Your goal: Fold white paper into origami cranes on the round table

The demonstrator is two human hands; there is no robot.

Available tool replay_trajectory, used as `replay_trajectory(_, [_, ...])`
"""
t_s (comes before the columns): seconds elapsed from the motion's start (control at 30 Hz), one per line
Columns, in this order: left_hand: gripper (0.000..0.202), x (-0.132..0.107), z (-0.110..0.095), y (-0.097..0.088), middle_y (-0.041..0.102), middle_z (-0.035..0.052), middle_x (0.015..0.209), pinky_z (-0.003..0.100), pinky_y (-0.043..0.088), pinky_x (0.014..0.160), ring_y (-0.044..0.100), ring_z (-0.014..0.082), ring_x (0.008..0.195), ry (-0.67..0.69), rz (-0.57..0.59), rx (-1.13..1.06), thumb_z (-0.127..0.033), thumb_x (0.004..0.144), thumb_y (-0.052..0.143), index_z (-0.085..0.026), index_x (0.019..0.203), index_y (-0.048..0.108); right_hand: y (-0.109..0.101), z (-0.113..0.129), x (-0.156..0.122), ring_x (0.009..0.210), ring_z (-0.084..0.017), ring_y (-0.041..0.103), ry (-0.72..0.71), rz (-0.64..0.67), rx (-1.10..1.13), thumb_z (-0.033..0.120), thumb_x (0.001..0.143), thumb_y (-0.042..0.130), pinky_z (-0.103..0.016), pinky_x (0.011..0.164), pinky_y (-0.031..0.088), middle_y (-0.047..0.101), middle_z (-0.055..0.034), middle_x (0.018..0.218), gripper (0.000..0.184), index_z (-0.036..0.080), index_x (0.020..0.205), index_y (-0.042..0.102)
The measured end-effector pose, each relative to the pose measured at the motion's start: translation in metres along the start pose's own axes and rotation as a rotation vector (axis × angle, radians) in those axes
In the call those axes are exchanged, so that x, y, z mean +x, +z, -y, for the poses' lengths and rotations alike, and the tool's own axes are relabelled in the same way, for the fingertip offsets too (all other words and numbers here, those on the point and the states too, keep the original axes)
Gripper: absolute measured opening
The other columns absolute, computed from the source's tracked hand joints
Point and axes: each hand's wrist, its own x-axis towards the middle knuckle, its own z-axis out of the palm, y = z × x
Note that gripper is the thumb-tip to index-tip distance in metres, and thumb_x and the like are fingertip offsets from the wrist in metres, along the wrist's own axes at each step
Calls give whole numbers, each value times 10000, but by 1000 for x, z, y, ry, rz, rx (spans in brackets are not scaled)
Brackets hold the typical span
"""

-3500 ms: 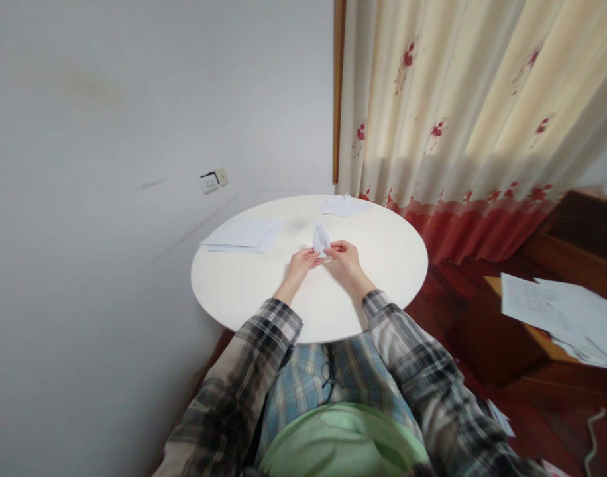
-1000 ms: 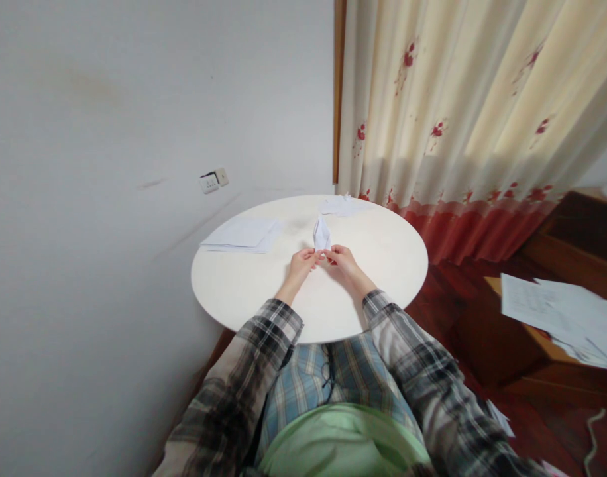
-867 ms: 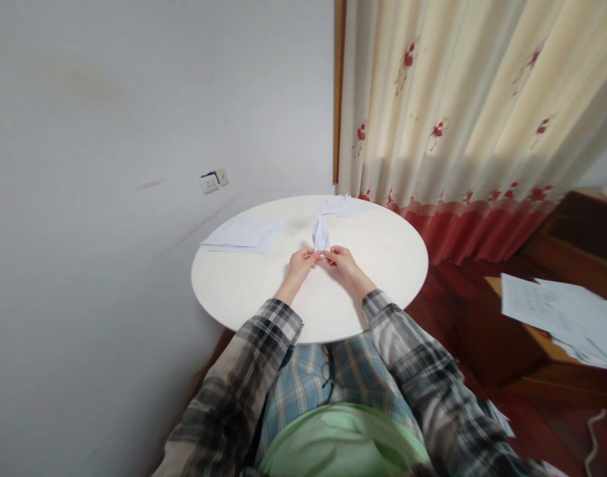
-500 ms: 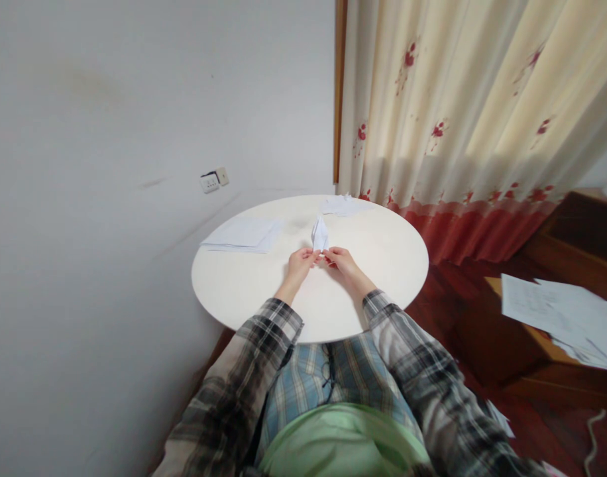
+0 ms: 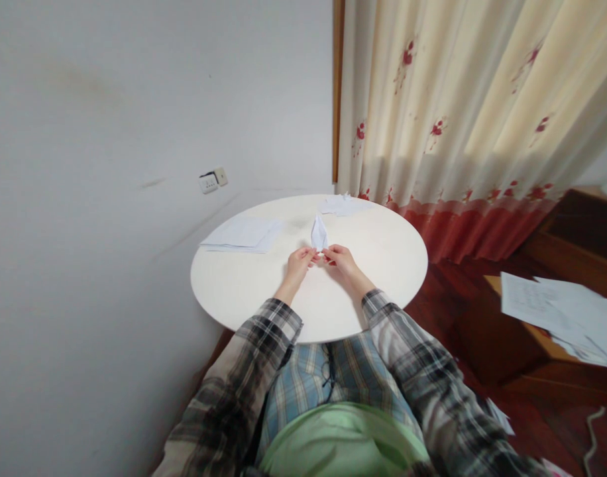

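A small piece of folded white paper (image 5: 319, 234), narrow and pointed at its far end, is held over the round white table. My left hand (image 5: 302, 258) pinches its near left corner between thumb and fingers. On the near right corner, my right hand (image 5: 339, 257) has a matching pinch. The two hands almost meet at the paper's near edge, and the fingertips hide part of that edge.
The round white table (image 5: 244, 291) stands against the wall. A stack of white sheets (image 5: 241, 234) lies at its left, and torn or crumpled paper (image 5: 340, 205) at the back. More papers (image 5: 556, 311) rest on a wooden surface to the right, near a curtain (image 5: 433, 99).
The folded paper has turned slightly between my fingers, and its upper part looks a little smoother and wider. Both hands stay in nearly the same place.
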Motion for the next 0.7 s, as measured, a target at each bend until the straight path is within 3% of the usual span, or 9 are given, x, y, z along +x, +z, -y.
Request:
replay_trajectory(0.17, [282,1,0,0,640,47,647,226,373,513,547,123,576,-2,-19,4,-428,688,559,-150,659,593,0,0,0,556,-95,509,29,15,26,339,602,606,-227,551,350,583,0,602,181,161,615,575])
replay_trajectory(0.5, [305,-1,-1,3,626,35,672,213,361,505,528,106,562,-13,13,-6,-454,706,529,-151,699,565,-1,5,-1,506,-86,464,19,-50,-45,267,592,556,-225,522,331,539,18,519,114,158,560,568])
replay_trajectory(0.7, [310,-1,1,3,620,29,640,222,368,520,520,110,561,-13,41,5,-466,677,559,-156,665,554,-1,5,0,594,-102,510,39,-78,49,304,576,587,-229,575,364,587,8,639,157,163,646,594])
